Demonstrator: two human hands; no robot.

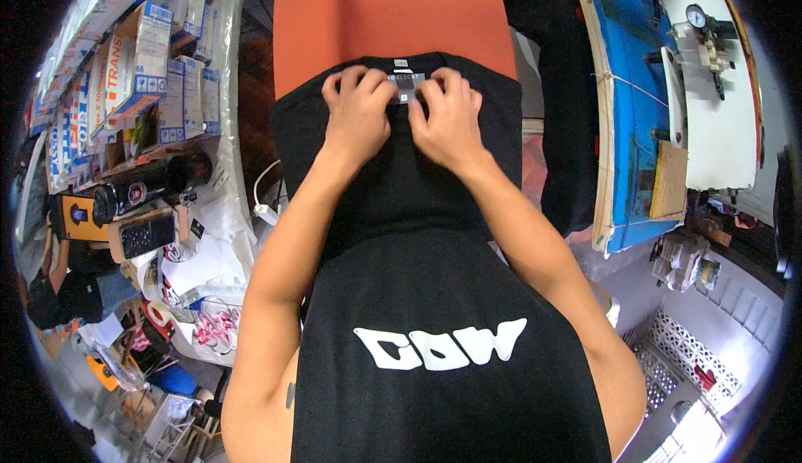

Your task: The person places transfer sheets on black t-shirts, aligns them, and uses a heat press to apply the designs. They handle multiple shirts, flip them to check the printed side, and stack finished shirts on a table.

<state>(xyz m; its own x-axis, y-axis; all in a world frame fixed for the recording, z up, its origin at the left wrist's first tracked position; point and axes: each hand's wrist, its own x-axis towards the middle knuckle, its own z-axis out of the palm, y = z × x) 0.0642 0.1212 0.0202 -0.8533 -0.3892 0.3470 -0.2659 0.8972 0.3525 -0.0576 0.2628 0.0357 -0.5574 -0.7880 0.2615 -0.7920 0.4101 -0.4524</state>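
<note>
A black T-shirt (368,200) lies over an orange-red flat board (388,12), its neckline toward the far end. My left hand (359,116) is at the left of the collar, fingers curled onto the fabric. On the other side my right hand (449,121) holds the cloth in the same way, thumb turned inward. Between the two hands a grey printed neck label (408,87) shows, partly covered by my fingertips. A small white tag (400,62) sits just beyond it at the collar edge.
Left of the board, stacked cardboard boxes (138,62) stand above a cluttered surface with a black calculator-like device (146,237). To the right are dark cloth (564,104), a blue wood-edged panel (626,121) and a white machine with a round gauge (695,17).
</note>
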